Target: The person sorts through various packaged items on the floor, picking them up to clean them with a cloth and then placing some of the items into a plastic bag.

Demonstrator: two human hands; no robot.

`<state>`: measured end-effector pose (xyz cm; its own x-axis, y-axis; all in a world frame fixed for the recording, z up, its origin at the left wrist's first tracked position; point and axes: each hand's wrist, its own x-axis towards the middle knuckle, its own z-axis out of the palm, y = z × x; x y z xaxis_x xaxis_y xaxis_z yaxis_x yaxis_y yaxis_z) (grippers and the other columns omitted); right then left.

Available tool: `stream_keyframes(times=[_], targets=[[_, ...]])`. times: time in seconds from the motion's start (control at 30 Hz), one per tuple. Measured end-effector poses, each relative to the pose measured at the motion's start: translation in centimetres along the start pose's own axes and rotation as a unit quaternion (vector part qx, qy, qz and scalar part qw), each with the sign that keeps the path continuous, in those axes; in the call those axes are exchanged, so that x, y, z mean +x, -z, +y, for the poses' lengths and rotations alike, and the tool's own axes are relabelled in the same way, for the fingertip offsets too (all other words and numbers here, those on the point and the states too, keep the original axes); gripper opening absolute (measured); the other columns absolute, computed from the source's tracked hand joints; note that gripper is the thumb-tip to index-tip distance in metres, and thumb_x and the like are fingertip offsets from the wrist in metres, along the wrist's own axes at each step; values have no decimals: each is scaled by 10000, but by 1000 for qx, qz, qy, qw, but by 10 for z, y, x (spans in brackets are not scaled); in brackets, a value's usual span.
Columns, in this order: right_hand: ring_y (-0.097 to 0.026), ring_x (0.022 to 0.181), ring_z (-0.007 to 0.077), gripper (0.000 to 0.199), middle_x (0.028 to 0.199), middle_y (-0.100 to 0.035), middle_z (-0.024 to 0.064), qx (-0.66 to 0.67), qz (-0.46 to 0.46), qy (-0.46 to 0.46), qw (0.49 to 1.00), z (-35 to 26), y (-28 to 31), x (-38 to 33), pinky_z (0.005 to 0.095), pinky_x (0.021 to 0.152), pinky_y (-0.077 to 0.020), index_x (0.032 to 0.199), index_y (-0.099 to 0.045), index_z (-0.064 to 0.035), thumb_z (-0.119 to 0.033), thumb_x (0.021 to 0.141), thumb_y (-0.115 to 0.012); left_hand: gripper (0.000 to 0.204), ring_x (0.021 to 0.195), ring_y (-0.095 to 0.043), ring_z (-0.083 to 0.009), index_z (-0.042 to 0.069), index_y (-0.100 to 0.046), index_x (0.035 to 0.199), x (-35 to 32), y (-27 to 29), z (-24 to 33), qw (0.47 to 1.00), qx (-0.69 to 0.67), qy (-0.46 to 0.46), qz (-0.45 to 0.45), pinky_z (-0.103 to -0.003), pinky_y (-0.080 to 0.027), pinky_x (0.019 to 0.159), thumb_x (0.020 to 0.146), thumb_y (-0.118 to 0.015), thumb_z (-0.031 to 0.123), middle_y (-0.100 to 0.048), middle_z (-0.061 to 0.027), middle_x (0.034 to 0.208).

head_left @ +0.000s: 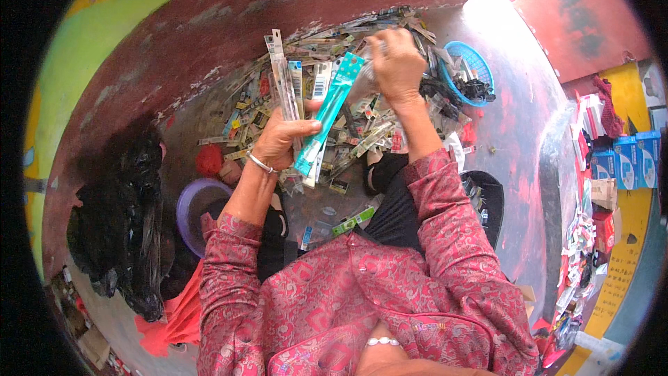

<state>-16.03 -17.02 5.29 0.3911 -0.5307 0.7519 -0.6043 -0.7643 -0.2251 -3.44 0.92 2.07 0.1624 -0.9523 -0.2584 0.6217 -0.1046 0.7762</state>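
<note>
My left hand (278,141) is closed around a fan of slim plastic packets (280,73), held upright above the pile. In front, under the thumb, is a teal packet (328,115) with pale dots at its top. My right hand (398,63) is raised beside the top of the teal packet, its fingers pinched together. A blurred piece of clear plastic (363,82) hangs from those fingers, partly hidden by them. Beneath both hands spreads a heap of similar slim packets (240,115) on the floor.
A blue basket (491,69) with dark pieces stands at the far right of the heap. On the left are a purple basin (186,216) and black plastic bags (125,223). A dark tub (494,202) sits by my right leg. Blue boxes (626,160) and clutter line the right wall.
</note>
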Motion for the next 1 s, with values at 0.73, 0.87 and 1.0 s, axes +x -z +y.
stream_keyframes(times=[0.73,0.87,1.0], targets=[[-477,523,94,182,551,-540,30,356,-349,-240,833,9,38,-1,277,502,-399,630,-582,-4,-183,647,-612,276,541,-512,-101,-18,-584,944,22,-7,1,982,102,-88,132,-236,-433,488,718,-676,110,-568,-33,740],[-504,579,92,265,590,-554,28,457,-417,20,785,-14,16,-16,275,553,-430,771,-626,8,-236,667,-622,282,629,-538,-96,44,-578,970,29,-7,-3,988,87,-68,112,-230,-445,516,770,-647,229,-587,-4,805],[-533,646,59,183,685,-593,-1,557,-500,-198,632,-13,37,-5,224,589,-444,770,-640,10,-156,696,-627,316,635,-520,-81,65,-571,936,10,-21,14,995,70,-31,67,-230,-438,500,734,-684,281,-562,10,784]])
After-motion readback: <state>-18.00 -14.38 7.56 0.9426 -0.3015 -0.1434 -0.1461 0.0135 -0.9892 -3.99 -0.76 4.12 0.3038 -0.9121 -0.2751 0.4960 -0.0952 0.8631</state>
